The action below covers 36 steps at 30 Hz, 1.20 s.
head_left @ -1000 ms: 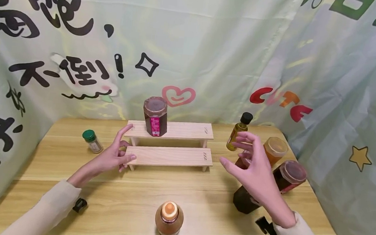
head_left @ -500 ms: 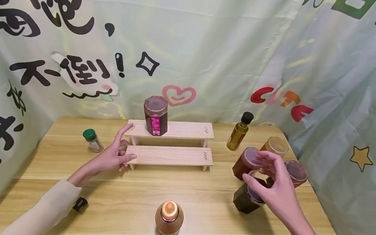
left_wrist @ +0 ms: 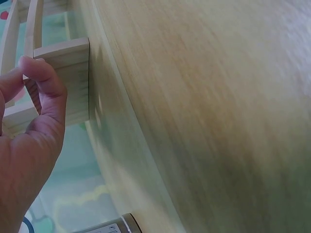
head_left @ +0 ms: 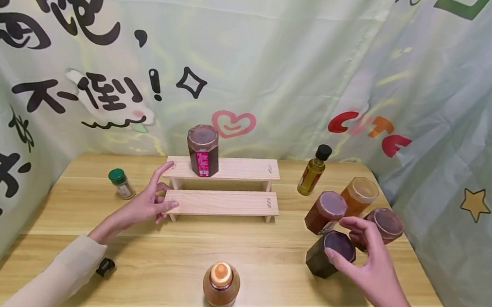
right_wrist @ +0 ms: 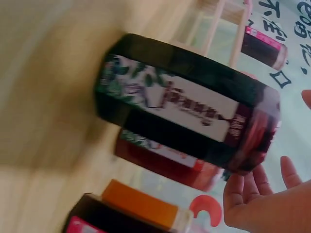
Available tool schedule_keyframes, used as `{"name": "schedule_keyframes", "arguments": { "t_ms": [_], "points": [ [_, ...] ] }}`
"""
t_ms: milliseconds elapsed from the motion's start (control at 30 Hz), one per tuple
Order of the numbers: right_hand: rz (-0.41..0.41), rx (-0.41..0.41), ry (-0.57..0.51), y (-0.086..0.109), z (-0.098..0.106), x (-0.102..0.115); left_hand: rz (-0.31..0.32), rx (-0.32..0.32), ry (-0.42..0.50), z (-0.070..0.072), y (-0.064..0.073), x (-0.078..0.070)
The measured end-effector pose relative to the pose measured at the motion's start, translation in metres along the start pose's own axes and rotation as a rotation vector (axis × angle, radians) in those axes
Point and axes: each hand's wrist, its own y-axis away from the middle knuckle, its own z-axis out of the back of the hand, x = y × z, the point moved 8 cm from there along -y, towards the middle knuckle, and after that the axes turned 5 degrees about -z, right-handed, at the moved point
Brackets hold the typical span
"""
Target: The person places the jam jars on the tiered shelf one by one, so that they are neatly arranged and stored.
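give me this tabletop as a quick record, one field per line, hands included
left hand: holds the left end of the wooden rack
right hand: poised at the top of the black jar, contact unclear
upper tier: pink-labelled jar
right of rack: black-capped bottle, red-brown jar, amber jar, far-right jar
left of rack: green-capped bottle
foreground: orange-capped bottle, upright

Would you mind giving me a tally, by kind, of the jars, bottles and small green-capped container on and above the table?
Jars: 5
Bottles: 2
Small green-capped container: 1
Total: 8
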Motion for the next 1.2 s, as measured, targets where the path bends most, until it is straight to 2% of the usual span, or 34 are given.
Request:
{"name": "schedule_keyframes", "arguments": {
  "t_ms": [167, 433, 667, 900, 1200],
  "points": [
    [0.022, 0.028, 0.039, 0.007, -0.003, -0.01, -0.008, 0.0, -0.002, -0.001, 0.0, -0.001],
    [0.121, 0.079, 0.055, 0.014, -0.007, -0.02, -0.022, 0.003, -0.006, -0.001, 0.0, -0.005],
    [0.127, 0.145, 0.03, 0.019, -0.011, -0.033, -0.056, 0.02, -0.015, -0.002, 0.0, -0.005],
    [0.157, 0.197, 0.004, 0.021, -0.015, -0.041, -0.028, 0.014, -0.008, -0.003, 0.0, -0.004],
    [0.173, 0.195, 0.019, 0.02, -0.018, -0.045, -0.023, 0.019, -0.009, -0.003, 0.0, -0.004]
  ]
}}
